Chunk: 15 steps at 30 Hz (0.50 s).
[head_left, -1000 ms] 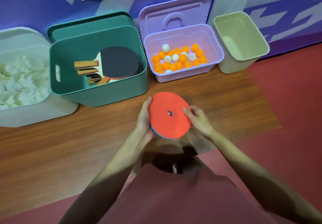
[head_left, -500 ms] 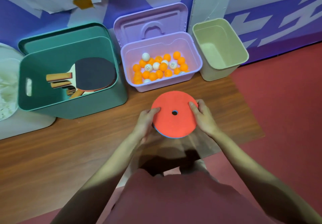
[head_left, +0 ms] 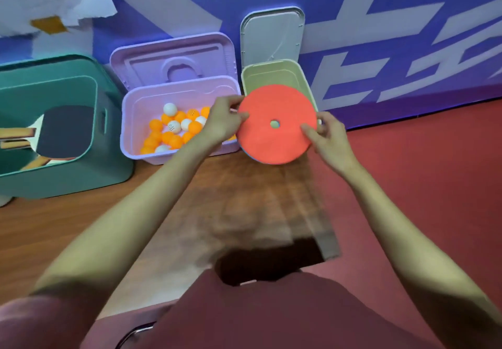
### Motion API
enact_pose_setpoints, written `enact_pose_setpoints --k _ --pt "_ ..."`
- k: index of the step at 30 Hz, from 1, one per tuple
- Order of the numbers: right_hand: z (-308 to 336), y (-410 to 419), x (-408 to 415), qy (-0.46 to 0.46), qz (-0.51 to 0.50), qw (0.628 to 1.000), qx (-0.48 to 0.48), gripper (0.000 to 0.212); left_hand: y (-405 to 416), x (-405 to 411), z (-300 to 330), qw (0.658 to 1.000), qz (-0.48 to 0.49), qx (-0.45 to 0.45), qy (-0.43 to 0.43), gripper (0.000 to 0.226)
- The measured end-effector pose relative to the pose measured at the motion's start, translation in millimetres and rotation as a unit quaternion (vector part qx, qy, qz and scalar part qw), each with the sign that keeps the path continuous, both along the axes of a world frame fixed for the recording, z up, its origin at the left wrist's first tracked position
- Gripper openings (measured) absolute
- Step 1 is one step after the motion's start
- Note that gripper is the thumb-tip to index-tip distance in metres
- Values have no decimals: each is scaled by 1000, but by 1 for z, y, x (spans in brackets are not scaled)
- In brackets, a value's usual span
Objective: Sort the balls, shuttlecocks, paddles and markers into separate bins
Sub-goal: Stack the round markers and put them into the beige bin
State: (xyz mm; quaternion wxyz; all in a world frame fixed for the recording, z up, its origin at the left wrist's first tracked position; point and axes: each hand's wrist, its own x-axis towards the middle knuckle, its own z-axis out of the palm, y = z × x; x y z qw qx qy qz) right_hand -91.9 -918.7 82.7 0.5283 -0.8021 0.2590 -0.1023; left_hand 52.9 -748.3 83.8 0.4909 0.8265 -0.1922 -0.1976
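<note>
The left hand and right hand each pinch one edge of a flat round orange foam marker disc. The disc has moved up from over the wooden table to the pale green plastic bin. I think it drops in next.

Red disc – between both hands

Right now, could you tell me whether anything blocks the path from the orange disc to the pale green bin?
Nothing visible does: both hands hold the orange disc right at the pale green bin, whose lid leans open against the wall.
</note>
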Motion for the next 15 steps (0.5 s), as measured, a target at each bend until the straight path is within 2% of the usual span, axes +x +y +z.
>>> enact_pose_setpoints --k 4,6,8,12,15 --pt "14 -36 32 14 -22 996 -88 24 -67 49 29 990 -58 19 -124 46" --pt "15 -45 46 39 -30 992 -119 22 -94 69 37 982 -95 48 -158 44" --pt "7 -51 57 77 -23 984 -157 31 -116 85 36 970 -134 91 -182 46" --pt "-13 -47 74 134 -46 976 -164 48 -139 114 11 954 -195 161 -164 50" --pt "-29 -41 89 170 -32 971 -164 57 -146 120 -5 947 -234 175 -133 51"
